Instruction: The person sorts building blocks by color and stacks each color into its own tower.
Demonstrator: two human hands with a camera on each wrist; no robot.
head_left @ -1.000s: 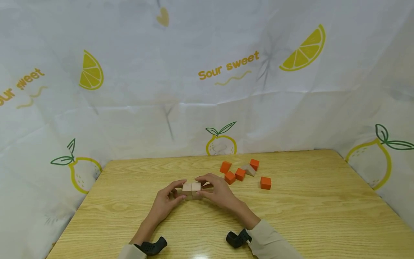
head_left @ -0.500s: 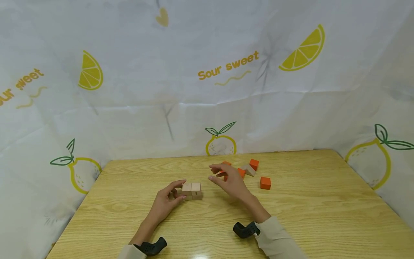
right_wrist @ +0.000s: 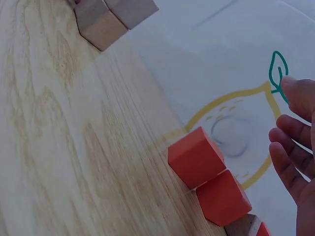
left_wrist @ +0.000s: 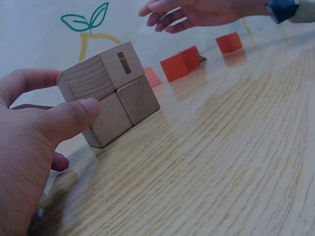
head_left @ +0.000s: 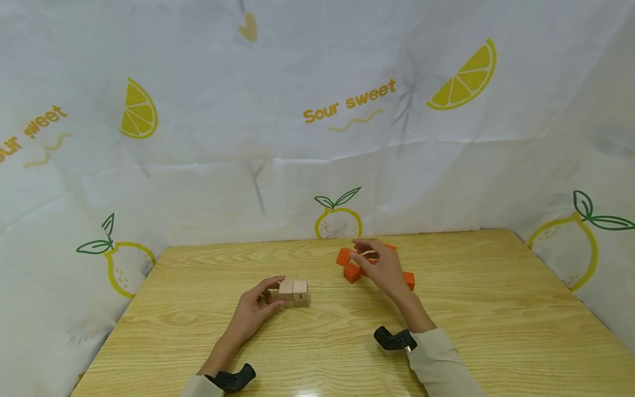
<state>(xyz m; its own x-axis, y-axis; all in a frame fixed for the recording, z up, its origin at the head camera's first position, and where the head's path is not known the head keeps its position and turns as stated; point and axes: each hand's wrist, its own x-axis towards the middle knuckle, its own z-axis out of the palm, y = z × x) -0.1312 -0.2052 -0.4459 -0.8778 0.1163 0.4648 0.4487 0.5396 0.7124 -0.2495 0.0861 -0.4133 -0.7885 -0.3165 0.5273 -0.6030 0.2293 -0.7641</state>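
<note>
Plain wooden cube blocks (head_left: 294,292) stand two wide and two high on the table; one upper block (left_wrist: 122,63) has a dark slot in its face. My left hand (head_left: 252,310) holds the left side of this stack, thumb on the near face and index finger behind. My right hand (head_left: 386,271) hovers over the group of orange blocks, fingers loosely bent and nothing between them. Beneath and beside it are an orange block (head_left: 352,273), another orange block (head_left: 343,256) and a partly covered orange block (head_left: 409,280). The right hand hides other blocks in the head view.
The wood-grain table (head_left: 223,262) meets a white lemon-print cloth (head_left: 223,198) at its back and sides. A wooden piece (right_wrist: 241,225) lies among the orange blocks. Black wrist mounts (head_left: 394,339) sit on both forearms.
My right hand has let go of the wooden stack and moved right and away from me, over the orange blocks. My left hand stays on the stack.
</note>
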